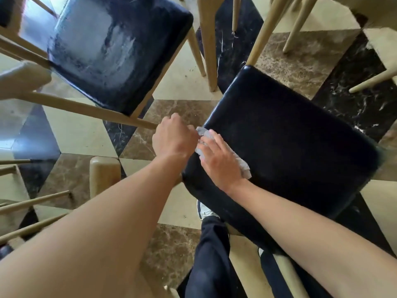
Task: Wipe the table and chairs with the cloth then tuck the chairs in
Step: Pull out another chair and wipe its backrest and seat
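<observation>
While the person stands over a chair, dark trouser legs (211,254) and a white shoe (204,209) show at the bottom of the view, on a floor (81,130) of cream, brown and black marble tiles. Both bare forearms reach forward. Right hand (219,159) lies flat, fingers straight, pressing a grey cloth (242,166) onto the near-left corner of the black padded seat (290,147). Cloth is bunched, partly hidden under the palm. Left hand (174,138) sits just beside it at the seat's edge, fingers curled, pinching the cloth's upper end. Further off, upper left, a second chair (113,50) with pale wooden legs; its black seat shows a broad whitish glare or smear. Beyond, more pale legs (208,39) crowd the top.
</observation>
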Demonstrator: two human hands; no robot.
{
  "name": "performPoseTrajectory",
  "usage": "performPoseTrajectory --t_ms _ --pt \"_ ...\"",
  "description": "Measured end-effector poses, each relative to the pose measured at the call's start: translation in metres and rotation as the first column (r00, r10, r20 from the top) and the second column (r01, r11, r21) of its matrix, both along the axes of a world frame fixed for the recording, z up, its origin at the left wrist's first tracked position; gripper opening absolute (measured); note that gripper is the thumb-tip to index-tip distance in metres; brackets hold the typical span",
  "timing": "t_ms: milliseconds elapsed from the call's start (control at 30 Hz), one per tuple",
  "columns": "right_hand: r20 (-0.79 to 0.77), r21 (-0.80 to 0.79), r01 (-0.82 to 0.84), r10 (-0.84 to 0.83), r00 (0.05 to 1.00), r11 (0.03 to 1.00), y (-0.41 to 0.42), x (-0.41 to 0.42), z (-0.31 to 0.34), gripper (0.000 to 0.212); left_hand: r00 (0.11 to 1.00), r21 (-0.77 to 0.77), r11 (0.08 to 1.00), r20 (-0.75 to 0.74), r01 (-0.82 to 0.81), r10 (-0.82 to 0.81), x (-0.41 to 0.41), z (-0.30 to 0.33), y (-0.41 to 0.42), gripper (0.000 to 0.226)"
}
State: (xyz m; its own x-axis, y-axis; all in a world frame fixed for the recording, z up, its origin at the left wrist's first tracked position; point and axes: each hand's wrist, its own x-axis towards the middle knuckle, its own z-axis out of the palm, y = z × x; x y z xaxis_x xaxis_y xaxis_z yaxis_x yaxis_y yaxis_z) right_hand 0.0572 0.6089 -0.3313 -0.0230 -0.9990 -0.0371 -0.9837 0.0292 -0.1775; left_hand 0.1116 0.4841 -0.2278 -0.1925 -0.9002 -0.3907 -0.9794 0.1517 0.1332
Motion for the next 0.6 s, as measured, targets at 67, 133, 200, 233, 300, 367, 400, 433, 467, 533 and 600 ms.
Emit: performPoseTrajectory --t_ms 67,133,200,233,300,367,400,433,467,533,600 --pt "0.005 -0.02 -0.2 0.2 0.98 0.98 0.026 0.021 -0.002 0.039 1.0 -0.011 1.0 -0.004 -0.009 0.009 0.0 0.002 -0.002 0.027" --pt "0.047 -0.023 -0.433 0.434 0.9 0.901 0.062 0.03 -0.003 0.035 1.0 -0.014 1.0 -0.008 -0.004 0.004 0.001 0.002 -0.002 0.03" --pt "-0.009 0.043 -0.67 0.671 0.741 0.741 0.098 0.028 -0.007 0.034 1.0 -0.007 1.0 -0.009 0.008 -0.008 0.001 0.001 -0.002 0.029" --pt "-0.018 0.129 -0.752 0.76 0.65 0.646 0.111 0.023 -0.008 0.035 1.0 0.001 1.0 -0.006 0.018 -0.018 0.001 0.0 -0.002 0.028" --pt "0.053 0.159 -0.811 0.815 0.577 0.564 0.119 0.013 -0.01 0.036 1.0 0.005 1.0 -0.008 0.029 -0.029 0.003 -0.001 0.0 0.026" --pt "0.113 0.085 -0.815 0.807 0.579 0.573 0.102 0.006 -0.009 0.043 0.999 0.002 0.999 -0.014 0.04 -0.04 0.005 -0.003 0.004 0.024" --pt "0.103 0.085 -0.805 0.798 0.593 0.587 0.089 0.004 -0.01 0.045 0.999 0.001 0.999 -0.008 0.05 -0.05 0.006 -0.003 0.005 0.024" --pt "0.055 0.058 -0.789 0.787 0.614 0.612 0.076 0.004 -0.008 0.042 0.998 0.01 0.998 0.006 0.065 -0.066 0.008 -0.004 0.007 0.023" --pt "0.048 0.003 -0.742 0.741 0.67 0.67 0.062 0.0 -0.006 0.038 0.996 0.03 0.996 0.021 0.089 -0.09 0.008 -0.005 0.007 0.022" --pt "0.081 -0.033 -0.531 0.532 0.843 0.847 0.033 -0.015 -0.003 0.037 0.989 0.1 0.986 0.05 0.137 -0.142 0.009 -0.008 0.009 0.019" --pt "0.15 -0.078 -0.225 0.235 0.96 0.971 0.015 -0.04 0.0 0.035 0.972 0.199 0.959 0.077 0.204 -0.223 0.009 -0.011 0.013 0.019"
